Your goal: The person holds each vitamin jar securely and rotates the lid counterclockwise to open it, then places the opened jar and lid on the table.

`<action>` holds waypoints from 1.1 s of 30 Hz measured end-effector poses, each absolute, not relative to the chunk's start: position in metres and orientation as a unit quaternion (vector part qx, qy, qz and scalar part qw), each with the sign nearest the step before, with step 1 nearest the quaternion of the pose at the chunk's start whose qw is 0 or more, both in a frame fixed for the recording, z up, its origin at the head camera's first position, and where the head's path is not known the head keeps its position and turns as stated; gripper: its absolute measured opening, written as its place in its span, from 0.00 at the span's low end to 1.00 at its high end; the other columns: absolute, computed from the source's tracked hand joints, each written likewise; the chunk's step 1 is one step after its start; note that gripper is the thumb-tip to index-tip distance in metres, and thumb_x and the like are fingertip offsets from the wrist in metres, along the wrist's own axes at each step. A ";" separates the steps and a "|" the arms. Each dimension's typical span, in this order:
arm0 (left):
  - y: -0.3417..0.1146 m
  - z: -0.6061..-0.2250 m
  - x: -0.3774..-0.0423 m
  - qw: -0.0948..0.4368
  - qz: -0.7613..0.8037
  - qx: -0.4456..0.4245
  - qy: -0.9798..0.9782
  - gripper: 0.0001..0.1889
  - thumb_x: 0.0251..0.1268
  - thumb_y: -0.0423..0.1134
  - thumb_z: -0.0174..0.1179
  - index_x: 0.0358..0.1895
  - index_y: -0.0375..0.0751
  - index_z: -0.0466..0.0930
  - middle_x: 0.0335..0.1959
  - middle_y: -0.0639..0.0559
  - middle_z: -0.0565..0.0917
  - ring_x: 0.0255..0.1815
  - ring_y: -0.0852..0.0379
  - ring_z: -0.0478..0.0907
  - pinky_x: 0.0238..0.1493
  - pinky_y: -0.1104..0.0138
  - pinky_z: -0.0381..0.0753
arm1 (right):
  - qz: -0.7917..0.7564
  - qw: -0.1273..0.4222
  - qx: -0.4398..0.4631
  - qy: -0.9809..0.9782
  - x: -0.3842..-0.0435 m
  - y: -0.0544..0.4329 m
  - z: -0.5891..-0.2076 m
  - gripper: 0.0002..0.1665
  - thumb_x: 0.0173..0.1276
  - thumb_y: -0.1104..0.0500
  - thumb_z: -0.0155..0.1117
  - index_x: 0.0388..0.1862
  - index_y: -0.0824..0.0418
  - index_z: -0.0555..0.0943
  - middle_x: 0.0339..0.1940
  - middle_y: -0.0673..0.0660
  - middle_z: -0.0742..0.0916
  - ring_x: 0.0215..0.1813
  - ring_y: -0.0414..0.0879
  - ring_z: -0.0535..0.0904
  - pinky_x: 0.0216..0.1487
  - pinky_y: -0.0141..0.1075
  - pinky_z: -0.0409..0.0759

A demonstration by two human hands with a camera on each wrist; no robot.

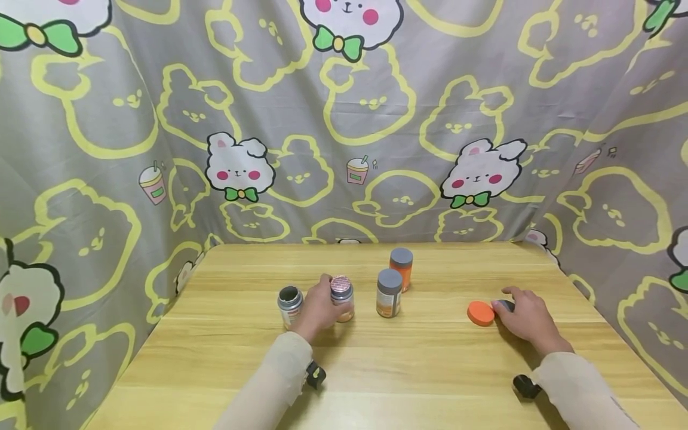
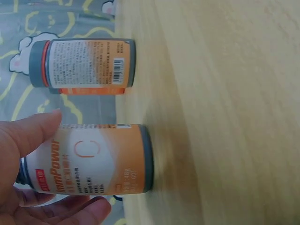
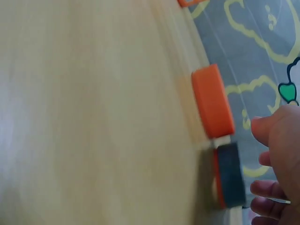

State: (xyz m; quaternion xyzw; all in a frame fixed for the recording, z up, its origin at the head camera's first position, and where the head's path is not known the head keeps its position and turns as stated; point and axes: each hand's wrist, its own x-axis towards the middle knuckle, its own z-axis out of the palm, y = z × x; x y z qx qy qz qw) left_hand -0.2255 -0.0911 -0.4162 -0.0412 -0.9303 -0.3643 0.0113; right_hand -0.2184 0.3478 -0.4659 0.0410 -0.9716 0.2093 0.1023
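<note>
In the head view, my left hand (image 1: pixel 321 307) holds an uncapped supplement bottle (image 1: pixel 342 301) with patterned foil across its mouth. The left wrist view shows the thumb on one side of this bottle (image 2: pixel 93 159) and the fingers on the other. It stands upright on the table. Just left of the hand is another uncapped bottle (image 1: pixel 290 301), its mouth dark. At the right, my right hand (image 1: pixel 529 316) hovers by a dark grey cap (image 3: pixel 230 176), fingers apart from it. An orange cap (image 1: pixel 481 313) lies beside that grey cap.
Two grey-capped bottles stand past the left hand: a white-and-orange labelled one (image 1: pixel 389 294) and, behind it, an orange one (image 1: pixel 401 267). All sit on a wood-grain table (image 1: pixel 408 370). A patterned grey curtain (image 1: pixel 376 197) hangs along the back and sides.
</note>
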 end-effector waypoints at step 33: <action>-0.020 -0.407 -0.209 0.052 -0.454 -0.111 -0.883 0.41 0.59 0.49 0.68 0.68 0.30 0.59 0.61 0.36 0.71 0.60 0.43 0.72 0.57 0.54 0.73 | 0.287 0.175 0.226 -0.914 -0.230 0.189 -0.419 0.25 0.68 0.54 0.65 0.60 0.65 0.75 0.49 0.63 0.81 0.43 0.58 0.79 0.41 0.51 0.79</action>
